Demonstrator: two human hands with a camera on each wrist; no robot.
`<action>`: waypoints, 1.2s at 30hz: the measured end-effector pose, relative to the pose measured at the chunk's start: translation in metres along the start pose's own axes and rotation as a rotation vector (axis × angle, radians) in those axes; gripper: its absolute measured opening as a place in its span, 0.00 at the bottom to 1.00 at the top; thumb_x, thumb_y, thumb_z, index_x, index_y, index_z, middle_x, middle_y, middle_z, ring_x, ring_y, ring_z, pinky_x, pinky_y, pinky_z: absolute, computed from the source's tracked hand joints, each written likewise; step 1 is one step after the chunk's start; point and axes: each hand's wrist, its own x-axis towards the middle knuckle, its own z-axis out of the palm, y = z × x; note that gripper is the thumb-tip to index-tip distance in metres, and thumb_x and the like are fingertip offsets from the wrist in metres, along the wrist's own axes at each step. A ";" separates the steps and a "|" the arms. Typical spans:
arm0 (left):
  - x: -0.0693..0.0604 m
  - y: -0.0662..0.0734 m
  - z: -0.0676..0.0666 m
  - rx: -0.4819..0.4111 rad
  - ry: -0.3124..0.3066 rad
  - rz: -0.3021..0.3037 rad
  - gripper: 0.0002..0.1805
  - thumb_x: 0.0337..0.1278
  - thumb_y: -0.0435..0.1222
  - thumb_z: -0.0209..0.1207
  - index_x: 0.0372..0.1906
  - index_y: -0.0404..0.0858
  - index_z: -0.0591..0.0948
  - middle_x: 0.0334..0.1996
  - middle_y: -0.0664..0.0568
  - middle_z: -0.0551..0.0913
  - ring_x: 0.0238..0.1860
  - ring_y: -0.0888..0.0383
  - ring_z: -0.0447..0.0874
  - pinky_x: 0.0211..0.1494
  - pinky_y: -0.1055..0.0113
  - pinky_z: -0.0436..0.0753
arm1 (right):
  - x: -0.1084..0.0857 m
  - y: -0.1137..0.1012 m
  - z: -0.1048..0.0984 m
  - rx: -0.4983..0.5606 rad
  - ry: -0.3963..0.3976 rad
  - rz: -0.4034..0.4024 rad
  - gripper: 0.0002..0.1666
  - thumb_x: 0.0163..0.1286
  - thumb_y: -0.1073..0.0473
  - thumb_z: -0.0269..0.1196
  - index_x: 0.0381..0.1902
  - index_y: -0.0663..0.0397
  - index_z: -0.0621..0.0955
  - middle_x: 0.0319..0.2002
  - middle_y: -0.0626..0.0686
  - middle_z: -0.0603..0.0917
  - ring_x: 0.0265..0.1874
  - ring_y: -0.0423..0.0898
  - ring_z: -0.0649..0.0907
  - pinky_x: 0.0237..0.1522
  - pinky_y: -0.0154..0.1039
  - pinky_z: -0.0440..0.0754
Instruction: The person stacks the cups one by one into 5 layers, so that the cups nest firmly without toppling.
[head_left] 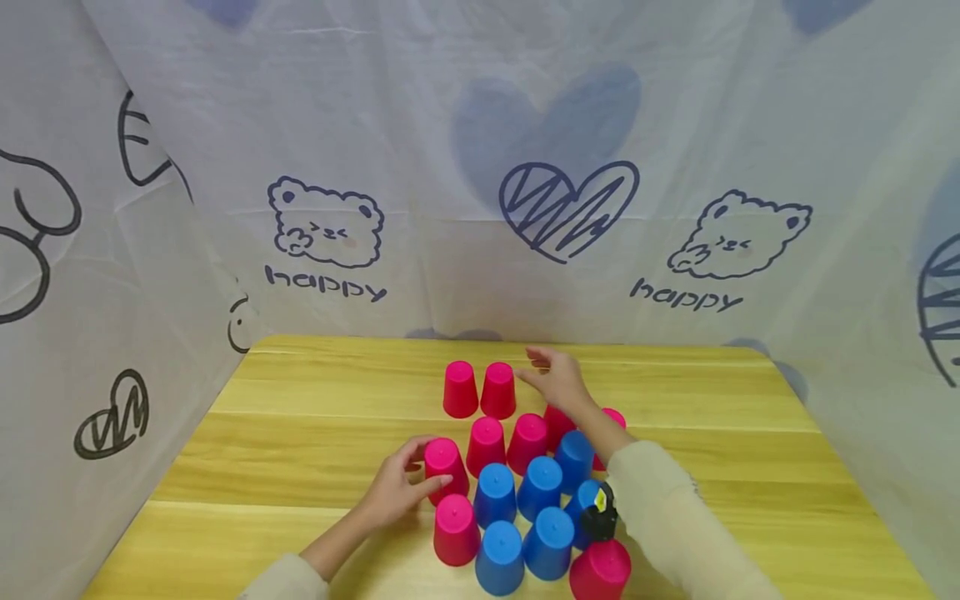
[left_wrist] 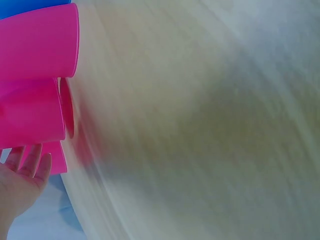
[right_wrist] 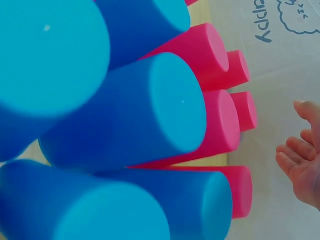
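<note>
Pink and blue cups stand upside down on the wooden table. In the head view my left hand (head_left: pixel 401 487) holds a pink cup (head_left: pixel 442 463) at the group's left side, thumb across its front and fingers round its far side. The left wrist view shows the left fingers (left_wrist: pixel 31 162) against that cup's wall (left_wrist: pixel 30 115). My right hand (head_left: pixel 558 383) hovers at the back, just right of two pink cups (head_left: pixel 498 390), its fingers loosely bent and holding nothing. In the right wrist view the right hand (right_wrist: pixel 302 160) is apart from the cups.
Several blue cups (head_left: pixel 549 542) fill the middle of the group. Pink cups stand around them, one (head_left: pixel 456 529) front left and another (head_left: pixel 600 571) front right. The right forearm hides part of the right-hand cups. A printed cloth (head_left: pixel 450 250) hangs behind the table (head_left: pixel 300 417).
</note>
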 end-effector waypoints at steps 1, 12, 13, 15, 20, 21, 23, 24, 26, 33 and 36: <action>0.000 0.001 -0.001 0.006 -0.001 0.011 0.25 0.50 0.37 0.65 0.54 0.36 0.73 0.46 0.45 0.81 0.49 0.50 0.77 0.53 0.55 0.76 | -0.001 0.000 -0.002 -0.002 -0.005 -0.003 0.30 0.62 0.59 0.63 0.60 0.64 0.71 0.57 0.65 0.76 0.56 0.61 0.76 0.54 0.49 0.78; 0.005 0.009 -0.010 0.057 0.021 0.041 0.26 0.47 0.38 0.67 0.53 0.38 0.74 0.44 0.48 0.82 0.47 0.52 0.79 0.52 0.53 0.78 | -0.009 0.005 -0.018 -0.042 -0.017 -0.017 0.29 0.62 0.59 0.63 0.61 0.61 0.71 0.59 0.63 0.74 0.58 0.60 0.74 0.58 0.50 0.75; 0.005 0.010 -0.011 0.059 0.019 0.048 0.26 0.47 0.38 0.67 0.53 0.38 0.74 0.44 0.48 0.82 0.47 0.51 0.79 0.52 0.52 0.78 | -0.010 0.006 -0.019 -0.047 -0.011 -0.023 0.29 0.62 0.59 0.63 0.61 0.62 0.71 0.59 0.63 0.75 0.58 0.60 0.75 0.58 0.50 0.75; 0.006 0.011 -0.013 0.063 0.007 0.056 0.26 0.47 0.38 0.67 0.54 0.39 0.74 0.44 0.48 0.82 0.47 0.51 0.79 0.52 0.51 0.77 | -0.012 0.008 -0.021 -0.050 -0.002 -0.035 0.29 0.62 0.59 0.63 0.60 0.63 0.71 0.59 0.64 0.75 0.58 0.60 0.75 0.58 0.50 0.75; 0.007 0.016 -0.017 0.071 -0.007 0.069 0.27 0.46 0.39 0.67 0.55 0.39 0.74 0.44 0.47 0.82 0.47 0.50 0.79 0.52 0.48 0.77 | -0.018 0.015 -0.026 -0.047 0.016 -0.044 0.29 0.61 0.59 0.64 0.60 0.63 0.72 0.58 0.64 0.75 0.58 0.60 0.75 0.58 0.50 0.74; 0.008 0.017 -0.018 0.072 -0.006 0.069 0.28 0.46 0.39 0.68 0.55 0.39 0.74 0.44 0.47 0.82 0.47 0.50 0.78 0.52 0.47 0.77 | -0.019 0.017 -0.027 -0.047 0.019 -0.042 0.29 0.62 0.59 0.63 0.60 0.63 0.72 0.58 0.64 0.75 0.58 0.60 0.75 0.59 0.50 0.74; 0.008 0.019 -0.019 0.076 -0.001 0.066 0.28 0.45 0.38 0.68 0.55 0.39 0.74 0.44 0.48 0.82 0.46 0.51 0.78 0.52 0.47 0.77 | -0.022 0.020 -0.029 -0.046 0.021 -0.020 0.30 0.62 0.58 0.63 0.60 0.61 0.72 0.59 0.63 0.75 0.59 0.59 0.74 0.59 0.50 0.74; 0.008 0.020 -0.020 0.077 0.001 0.067 0.28 0.45 0.38 0.68 0.54 0.39 0.74 0.43 0.48 0.82 0.46 0.51 0.79 0.51 0.47 0.77 | -0.024 0.021 -0.030 -0.047 0.021 -0.016 0.30 0.62 0.58 0.63 0.60 0.61 0.71 0.59 0.63 0.74 0.59 0.59 0.74 0.59 0.50 0.74; 0.009 0.022 -0.022 0.076 0.001 0.069 0.27 0.45 0.38 0.68 0.54 0.39 0.74 0.43 0.48 0.82 0.46 0.51 0.79 0.51 0.46 0.77 | -0.027 0.025 -0.033 -0.044 0.021 0.009 0.30 0.62 0.58 0.63 0.61 0.60 0.71 0.60 0.63 0.74 0.60 0.59 0.73 0.59 0.51 0.73; 0.010 0.027 -0.027 0.098 -0.010 0.080 0.26 0.46 0.39 0.67 0.54 0.40 0.74 0.46 0.48 0.81 0.47 0.52 0.78 0.51 0.49 0.78 | -0.034 0.038 -0.043 -0.068 0.030 0.014 0.30 0.61 0.58 0.64 0.61 0.61 0.71 0.60 0.63 0.74 0.60 0.60 0.72 0.61 0.54 0.71; 0.010 0.029 -0.029 0.106 -0.013 0.078 0.27 0.47 0.39 0.67 0.54 0.40 0.74 0.46 0.49 0.81 0.47 0.53 0.78 0.51 0.50 0.78 | -0.037 0.044 -0.046 -0.088 0.038 0.021 0.30 0.62 0.57 0.63 0.61 0.60 0.71 0.60 0.64 0.74 0.60 0.61 0.72 0.60 0.55 0.71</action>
